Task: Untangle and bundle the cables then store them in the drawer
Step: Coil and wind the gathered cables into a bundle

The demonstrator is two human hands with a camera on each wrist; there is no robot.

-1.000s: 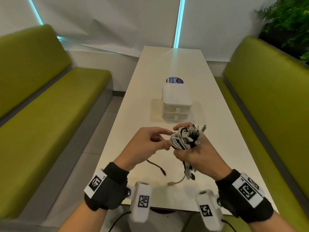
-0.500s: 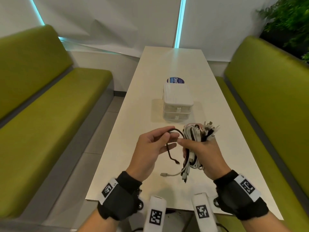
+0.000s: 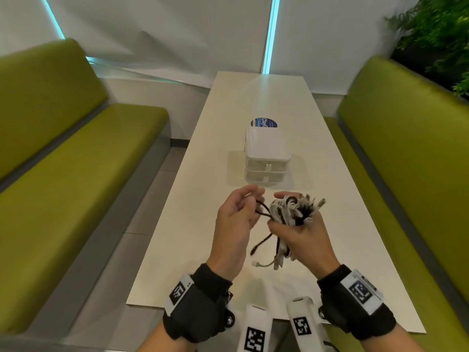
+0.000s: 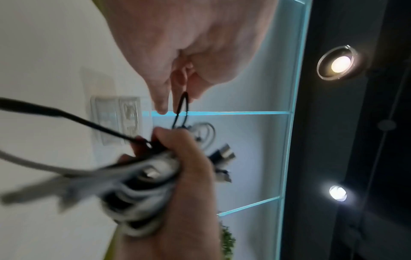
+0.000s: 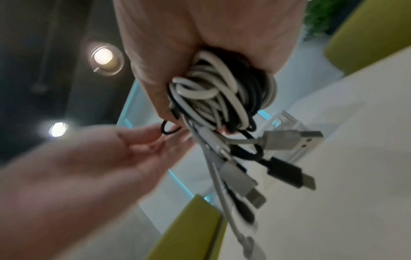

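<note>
While the right hand (image 3: 302, 232) clamps the cable bundle (image 3: 291, 212) in its fist (plugs sticking out past the fingers), the left hand (image 3: 236, 219) pinches a black cable loop (image 3: 262, 209) just beside it; both above the table (image 3: 193, 199); drawer unit (image 3: 266, 158) beyond, closed.

The only readable lettering is "Clay" in white on a round dark blue sticker (image 3: 264, 122), which lies flat on the table (image 3: 330, 224) just behind the white drawer unit (image 3: 266, 158); the unit's top edge hides the rest of the word, and a smaller line of print beside it is too small to read. The wristbands and the white wrist-mounted cameras carry black-and-white square marker patterns, not letters or numbers.
</note>
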